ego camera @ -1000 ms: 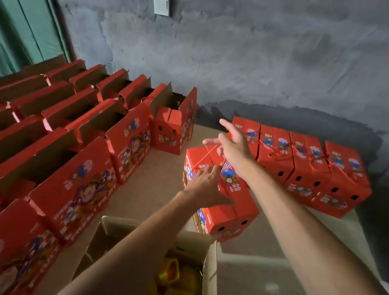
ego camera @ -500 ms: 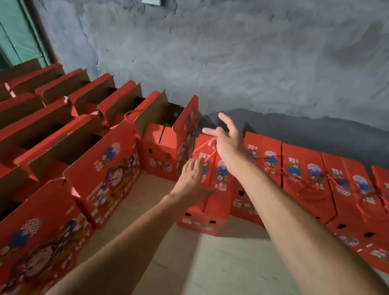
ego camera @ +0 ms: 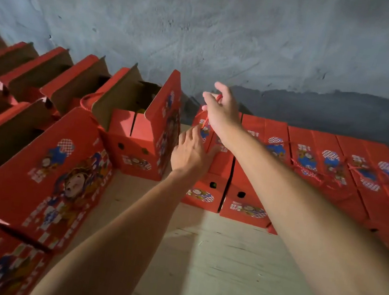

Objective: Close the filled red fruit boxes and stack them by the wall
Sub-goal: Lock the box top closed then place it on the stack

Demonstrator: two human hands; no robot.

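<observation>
A closed red fruit box [ego camera: 207, 188] stands on the pale floor at the left end of a row of closed red boxes [ego camera: 329, 170] along the grey wall. My left hand [ego camera: 191, 153] lies flat against the box's left upper side, fingers straight. My right hand [ego camera: 220, 112] is above its top and pinches the red rope handle [ego camera: 206, 116]. The box's top is mostly hidden behind both hands.
Several open red boxes [ego camera: 132, 124] with raised flaps fill the left side, the nearest one [ego camera: 43, 177] close to my left arm. The grey concrete wall [ego camera: 229, 28] runs behind everything. Bare pale floor [ego camera: 210, 261] lies between the two groups.
The box travelled from mid-floor to the wall and now stands beside the closed row. My view moved forward; the carton of yellow fruit dropped out of sight.
</observation>
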